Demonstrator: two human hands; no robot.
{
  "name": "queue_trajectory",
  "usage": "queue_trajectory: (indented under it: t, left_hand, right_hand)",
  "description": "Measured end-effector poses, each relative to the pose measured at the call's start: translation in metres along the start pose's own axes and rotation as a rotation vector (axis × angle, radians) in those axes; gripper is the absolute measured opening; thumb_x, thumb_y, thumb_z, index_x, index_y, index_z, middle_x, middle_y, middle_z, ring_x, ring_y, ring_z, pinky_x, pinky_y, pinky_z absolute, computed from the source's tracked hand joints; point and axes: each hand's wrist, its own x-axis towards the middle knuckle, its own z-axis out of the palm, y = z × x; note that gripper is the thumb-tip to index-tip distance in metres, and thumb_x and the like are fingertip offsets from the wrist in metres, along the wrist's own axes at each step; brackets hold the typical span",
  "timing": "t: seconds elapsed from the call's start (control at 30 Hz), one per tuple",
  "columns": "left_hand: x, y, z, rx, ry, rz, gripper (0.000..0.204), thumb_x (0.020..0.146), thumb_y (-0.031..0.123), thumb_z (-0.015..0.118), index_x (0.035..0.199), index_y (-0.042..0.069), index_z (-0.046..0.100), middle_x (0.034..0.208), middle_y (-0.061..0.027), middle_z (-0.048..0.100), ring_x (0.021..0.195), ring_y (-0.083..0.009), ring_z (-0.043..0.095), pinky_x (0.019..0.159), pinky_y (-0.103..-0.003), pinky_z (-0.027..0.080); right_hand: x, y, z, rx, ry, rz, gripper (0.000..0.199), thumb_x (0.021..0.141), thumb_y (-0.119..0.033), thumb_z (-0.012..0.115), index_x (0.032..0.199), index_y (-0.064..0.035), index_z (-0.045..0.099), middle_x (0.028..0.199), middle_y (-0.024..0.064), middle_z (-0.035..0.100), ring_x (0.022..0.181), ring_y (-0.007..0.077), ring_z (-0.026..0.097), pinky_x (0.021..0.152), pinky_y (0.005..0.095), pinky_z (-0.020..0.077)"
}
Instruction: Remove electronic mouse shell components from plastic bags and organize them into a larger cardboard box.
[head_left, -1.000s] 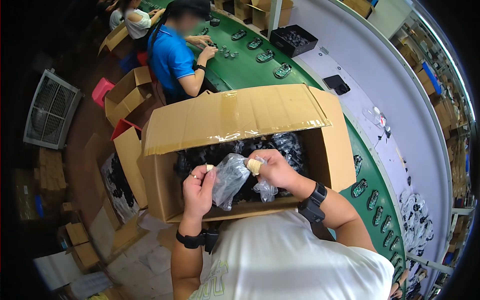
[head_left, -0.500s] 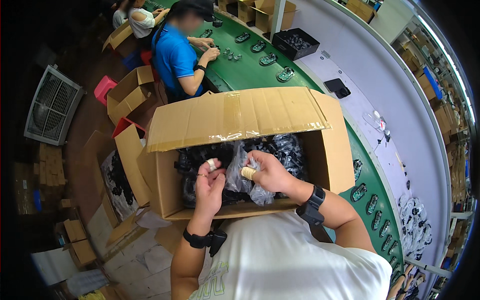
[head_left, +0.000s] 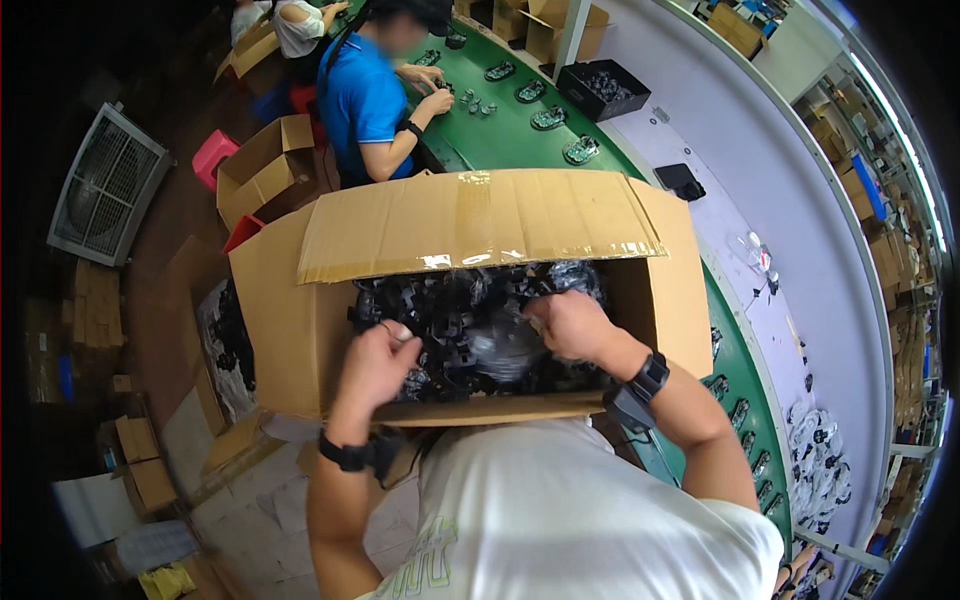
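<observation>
Both hands (head_left: 470, 345) in parts-filled carton (head_left: 280, 330)

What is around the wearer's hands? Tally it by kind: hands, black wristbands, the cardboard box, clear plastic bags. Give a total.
Hands: 2 (left hand, right hand)
Black wristbands: 2
Cardboard box: 1
Clear plastic bag: 1
Total: 6

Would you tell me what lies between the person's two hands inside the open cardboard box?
In the head view, a clear plastic bag and black parts lie between the left hand and right hand, inside the cardboard box.
</observation>
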Motion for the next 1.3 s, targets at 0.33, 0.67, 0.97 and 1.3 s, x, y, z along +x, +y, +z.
queue_trajectory:
  t: [0.33,0.67,0.97,1.3]
  left_hand:
    - [0.062,-0.064,-0.028,0.883,-0.743,0.113,0.065,0.072,0.034,0.084,0.129,0.010,0.064,0.122,-0.0174,0.067,0.115,-0.0367,0.062,0.098,-0.042,0.050]
    - [0.076,-0.080,0.003,1.074,-0.843,0.122,0.027,0.072,0.019,0.079,0.097,0.011,0.075,0.094,-0.0105,0.074,0.095,-0.0282,0.070,0.084,-0.042,0.055]
    - [0.031,-0.005,-0.008,-0.735,-0.469,0.279,0.010,0.096,0.008,0.065,0.095,0.002,0.058,0.125,-0.0129,0.066,0.110,-0.0181,0.060,0.095,-0.034,0.048]
    - [0.000,0.008,0.039,-0.440,0.188,0.326,0.016,0.097,0.013,0.065,0.093,-0.001,0.060,0.088,-0.0026,0.061,0.068,-0.0045,0.051,0.058,-0.023,0.045]
  right_hand:
    - [-0.008,-0.026,-0.015,0.233,0.177,-0.196,0.031,0.074,-0.002,0.060,0.102,-0.0098,0.069,0.089,0.0162,0.067,0.081,0.0402,0.065,0.072,0.0475,0.0540]
    - [-0.018,-0.018,-0.021,0.499,0.136,-0.071,0.017,0.082,-0.014,0.067,0.076,0.0005,0.061,0.064,0.0161,0.056,0.059,0.0318,0.056,0.058,0.0382,0.0451]
    - [-0.003,-0.023,0.003,0.729,0.052,-0.250,0.019,0.074,0.001,0.058,0.093,-0.0026,0.058,0.083,0.0196,0.066,0.079,0.0429,0.064,0.073,0.0461,0.0518]
    - [-0.003,-0.020,0.011,0.273,0.175,-0.273,0.023,0.085,-0.010,0.064,0.108,-0.0102,0.068,0.106,0.0181,0.061,0.095,0.0397,0.064,0.082,0.0461,0.0527]
